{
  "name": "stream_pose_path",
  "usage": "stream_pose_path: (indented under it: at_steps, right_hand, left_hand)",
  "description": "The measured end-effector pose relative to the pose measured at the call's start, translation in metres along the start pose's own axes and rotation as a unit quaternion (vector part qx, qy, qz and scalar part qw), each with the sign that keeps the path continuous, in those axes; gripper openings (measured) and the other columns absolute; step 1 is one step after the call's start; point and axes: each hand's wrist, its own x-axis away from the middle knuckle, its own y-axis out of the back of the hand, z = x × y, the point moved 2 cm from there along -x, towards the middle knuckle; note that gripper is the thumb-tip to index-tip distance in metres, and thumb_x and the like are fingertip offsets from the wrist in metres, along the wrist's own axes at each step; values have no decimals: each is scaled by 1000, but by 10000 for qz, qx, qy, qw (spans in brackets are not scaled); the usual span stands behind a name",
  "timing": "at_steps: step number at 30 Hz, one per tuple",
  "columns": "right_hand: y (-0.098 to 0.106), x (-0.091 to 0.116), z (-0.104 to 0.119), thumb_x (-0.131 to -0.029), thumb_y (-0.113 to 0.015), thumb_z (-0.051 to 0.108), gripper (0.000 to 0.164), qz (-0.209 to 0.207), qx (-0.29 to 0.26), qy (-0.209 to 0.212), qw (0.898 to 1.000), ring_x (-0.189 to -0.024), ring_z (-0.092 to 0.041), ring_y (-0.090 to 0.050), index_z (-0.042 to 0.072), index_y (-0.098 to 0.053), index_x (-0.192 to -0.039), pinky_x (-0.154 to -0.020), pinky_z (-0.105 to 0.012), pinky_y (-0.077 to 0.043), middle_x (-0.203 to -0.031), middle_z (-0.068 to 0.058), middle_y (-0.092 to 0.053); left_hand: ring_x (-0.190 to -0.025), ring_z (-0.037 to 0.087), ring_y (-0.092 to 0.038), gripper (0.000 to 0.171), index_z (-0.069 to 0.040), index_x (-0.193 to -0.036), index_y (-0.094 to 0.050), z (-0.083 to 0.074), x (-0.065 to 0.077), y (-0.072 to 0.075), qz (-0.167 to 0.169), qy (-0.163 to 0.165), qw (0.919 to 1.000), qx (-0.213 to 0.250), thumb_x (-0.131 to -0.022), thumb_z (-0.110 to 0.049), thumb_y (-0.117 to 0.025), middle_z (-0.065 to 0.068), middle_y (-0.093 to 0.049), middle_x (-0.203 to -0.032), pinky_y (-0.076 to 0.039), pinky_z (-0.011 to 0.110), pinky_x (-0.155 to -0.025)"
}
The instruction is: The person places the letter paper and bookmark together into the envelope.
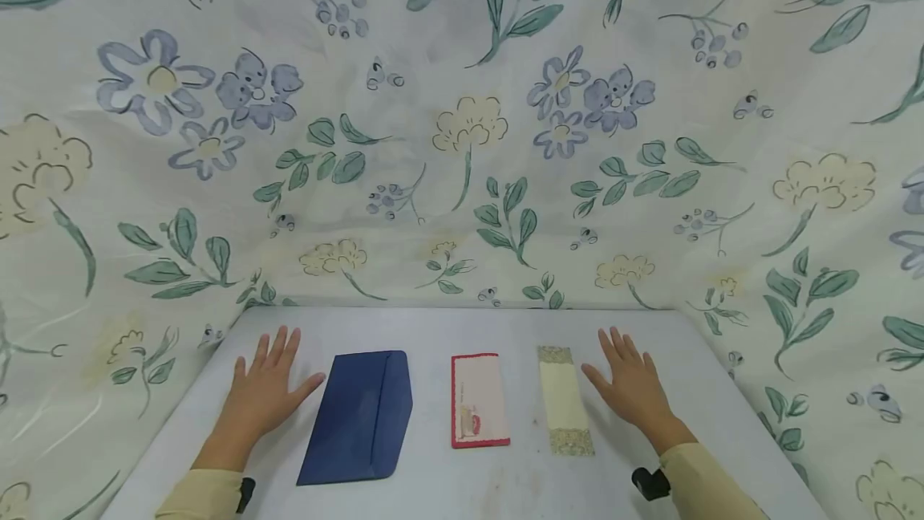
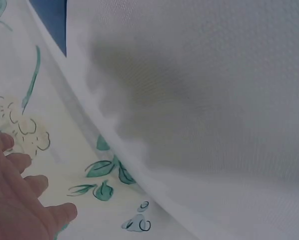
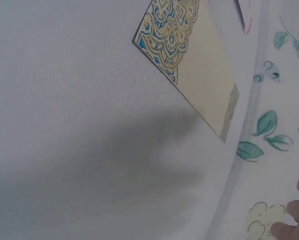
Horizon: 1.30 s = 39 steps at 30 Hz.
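My left hand (image 1: 261, 392) is spread with straight fingers over the left of the white table, its thumb close to a dark blue envelope (image 1: 350, 420) with its flap side to the right. On the right, my right hand (image 1: 631, 383) is likewise spread, its thumb near a narrow cream card (image 1: 565, 400) with patterned gold bands at both ends. In the right wrist view that card (image 3: 204, 70) shows a blue and gold ornament at one end. Between envelope and card lies a pale pink card (image 1: 480, 401) with a red border and a small printed figure. Neither hand holds anything.
The white table (image 1: 433, 496) narrows toward a straight back edge. Behind and beside it hangs a floral curtain (image 1: 462, 183) with green leaves and blue and yellow flowers. Faint brownish smudges mark the tabletop near the front middle. A dark strap (image 1: 652, 484) sits on the right wrist.
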Motion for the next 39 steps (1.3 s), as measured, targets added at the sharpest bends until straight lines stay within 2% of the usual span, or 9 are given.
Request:
stream_pose_path:
  at_steps: [8, 18, 24, 29, 39]
  right_hand:
    - [0, -1, 7, -103, -54, 47, 76, -5, -177, 33, 9998, -148, -48, -25, 0, -30, -158, -116, -68, -19, -163, -25, -26]
    - [0, 0, 18, -101, -59, 44, 76, -27, -355, 205, 9992, -143, -48, -36, 0, -32, -157, -115, -64, -28, -159, -26, -35]
    - [-1, 1, 23, -100, -62, 43, 75, 151, -506, 4, 9986, -136, -50, -44, 5, -34, -158, -109, -65, -36, -154, -26, -43]
    - [-1, 0, 29, -99, -65, 41, 74, 312, -654, -15, 9974, -132, -52, -47, 6, -36, -157, -105, -68, -38, -149, -26, -48]
    - [-2, -2, 41, -96, -71, 34, 65, 218, -878, 322, 9954, -117, -40, -61, 4, -48, -149, -98, -61, -46, -134, -17, -62]
  left_hand:
    - [-149, 54, -8, 96, 6, -158, -20, -2, 2, -3, -14, -47, 10000, -38, -96, -55, -61, 33, -12, -163, -7, 77, -112]
    - [-141, 59, -26, 95, 8, -155, -26, -9, 5, -2, -42, -147, 9997, -188, -95, -55, -64, 35, -19, -160, -26, 74, -108]
    - [-135, 58, -38, 94, 8, -154, -29, -11, 7, -3, -118, -223, 9994, -230, -95, -55, -64, 37, -29, -155, -38, 73, -99]
    - [-130, 57, -42, 92, 9, -153, -32, -12, 9, -4, -160, -214, 9994, -217, -95, -53, -66, 38, -41, -146, -41, 71, -96]
    - [-127, 57, -44, 90, 8, -151, -35, -19, 9, -8, -52, -143, 9997, -186, -94, -54, -66, 38, -44, -142, -43, 71, -95]
